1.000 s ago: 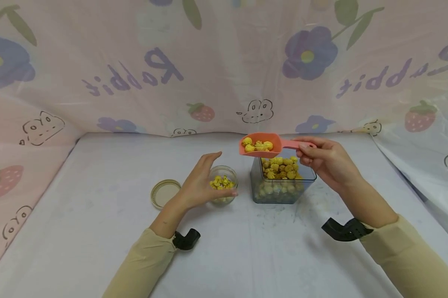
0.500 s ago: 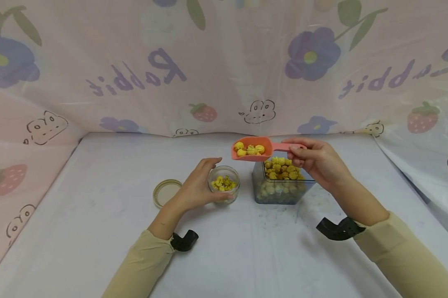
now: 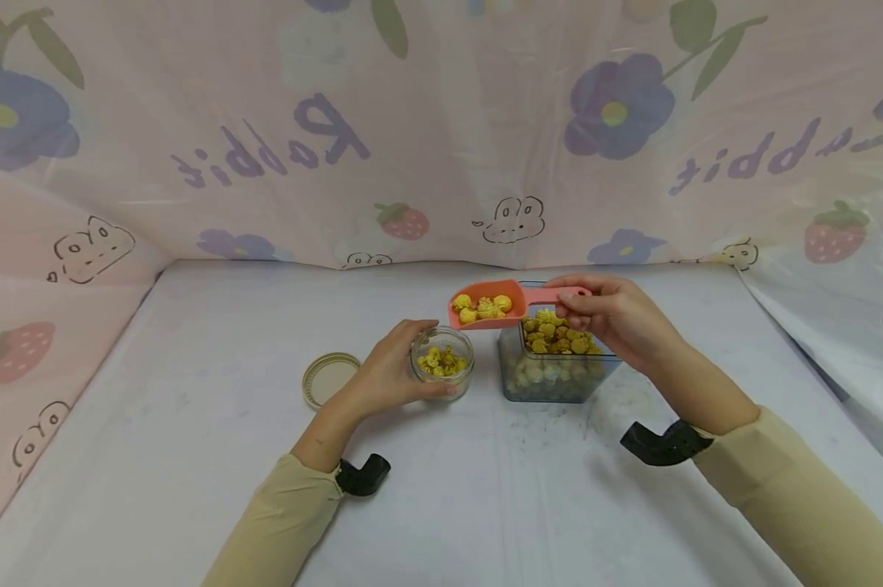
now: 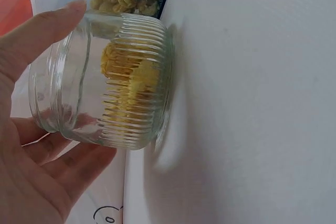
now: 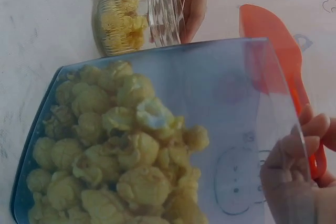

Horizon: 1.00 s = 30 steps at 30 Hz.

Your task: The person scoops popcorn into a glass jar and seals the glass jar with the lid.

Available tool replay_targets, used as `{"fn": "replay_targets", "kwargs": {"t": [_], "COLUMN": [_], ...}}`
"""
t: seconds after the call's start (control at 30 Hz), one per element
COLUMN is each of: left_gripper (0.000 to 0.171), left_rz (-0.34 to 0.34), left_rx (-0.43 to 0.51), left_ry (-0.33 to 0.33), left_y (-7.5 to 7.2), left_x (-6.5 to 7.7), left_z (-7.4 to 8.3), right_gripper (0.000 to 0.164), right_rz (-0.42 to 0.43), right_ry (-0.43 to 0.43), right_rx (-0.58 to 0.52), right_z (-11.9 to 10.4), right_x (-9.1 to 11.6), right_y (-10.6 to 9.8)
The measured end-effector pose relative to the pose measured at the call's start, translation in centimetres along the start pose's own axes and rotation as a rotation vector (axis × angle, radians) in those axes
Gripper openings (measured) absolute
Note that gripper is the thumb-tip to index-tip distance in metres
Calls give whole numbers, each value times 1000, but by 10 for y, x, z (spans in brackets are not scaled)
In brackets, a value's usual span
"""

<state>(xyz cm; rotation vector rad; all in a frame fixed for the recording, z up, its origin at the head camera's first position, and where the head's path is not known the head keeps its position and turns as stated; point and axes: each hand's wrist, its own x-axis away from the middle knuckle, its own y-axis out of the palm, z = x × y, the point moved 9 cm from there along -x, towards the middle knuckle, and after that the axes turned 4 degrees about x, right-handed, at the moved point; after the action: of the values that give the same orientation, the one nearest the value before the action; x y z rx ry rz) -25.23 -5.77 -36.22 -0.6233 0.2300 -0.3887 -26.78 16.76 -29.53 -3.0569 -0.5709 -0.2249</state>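
Observation:
My left hand (image 3: 393, 367) holds a ribbed glass jar (image 4: 113, 80) round its side, thumb on the near side and fingers behind. Yellow popcorn (image 4: 128, 77) covers the jar's lower part. In the head view, my right hand (image 3: 620, 322) pinches the handle of an orange-pink scoop (image 3: 522, 295), which carries several popcorn pieces (image 3: 483, 308). The scoop's front lip hangs just above the jar's far right rim. Below the scoop handle stands a clear bluish square container (image 5: 210, 61), more than half full of popcorn (image 5: 105, 145).
A round jar lid (image 3: 327, 379) lies on the white tabletop (image 3: 214, 424) left of the jar, beside my left wrist. Behind the table hangs a pink printed curtain (image 3: 441, 122). Black bands (image 3: 664, 444) are strapped to both wrists.
My right hand has moved the loaded scoop left and down, from over the container toward the jar. The left hand has closed in from around the jar to grip it.

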Motion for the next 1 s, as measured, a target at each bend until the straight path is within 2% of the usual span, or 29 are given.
{"fn": "replay_targets", "kwargs": {"t": [0.67, 1.0], "left_gripper": [84, 85], "left_rz": [1, 5], "left_rx": [82, 85], "left_ry": [-45, -43], "left_y": [2, 1], "left_x": [0, 0], "left_z": [-8, -9], "right_gripper": [15, 15], "right_rz": [-15, -18], "right_ry": [74, 86], "right_rx": [197, 226], "right_z": [9, 10], "right_x": [-9, -9], "right_y": [5, 5]}}
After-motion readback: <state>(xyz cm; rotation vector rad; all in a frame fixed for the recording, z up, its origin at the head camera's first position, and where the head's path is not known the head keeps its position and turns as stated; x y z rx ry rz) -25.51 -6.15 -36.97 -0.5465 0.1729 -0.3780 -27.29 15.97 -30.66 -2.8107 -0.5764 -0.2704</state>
